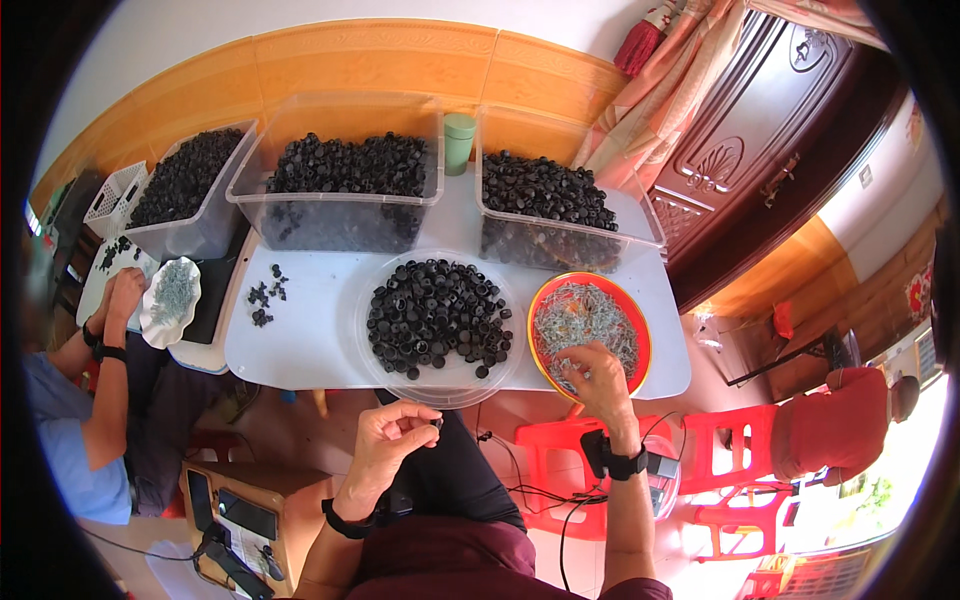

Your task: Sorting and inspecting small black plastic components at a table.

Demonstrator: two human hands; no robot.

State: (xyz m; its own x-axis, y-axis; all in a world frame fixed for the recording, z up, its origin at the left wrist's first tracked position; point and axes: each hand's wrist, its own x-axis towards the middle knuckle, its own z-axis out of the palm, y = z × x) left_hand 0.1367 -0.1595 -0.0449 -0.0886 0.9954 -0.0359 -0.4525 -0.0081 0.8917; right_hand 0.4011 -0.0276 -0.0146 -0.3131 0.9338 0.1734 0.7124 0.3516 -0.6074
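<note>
My left hand [388,440] is in front of the table edge, its thumb and forefinger pinched on a small black plastic cap [437,423]. My right hand [600,382] reaches over the near side of a red bowl [642,345] with a yellow rim. Its fingertips are bunched among thin silvery metal pins or screws [585,315], too fine to tell which; whether one is between the fingers I cannot make out. Between the hands and the bins, a round clear tray [362,345] holds a heap of black caps [435,310].
Behind stand clear bins [335,198] of black parts and a green canister [458,145]. Loose caps [266,295] lie left of the tray. A co-worker's hands [125,290] are beside a white scalloped dish [163,336]. Red stools [560,440] and cables are below right; a cardboard box [285,485] is below left.
</note>
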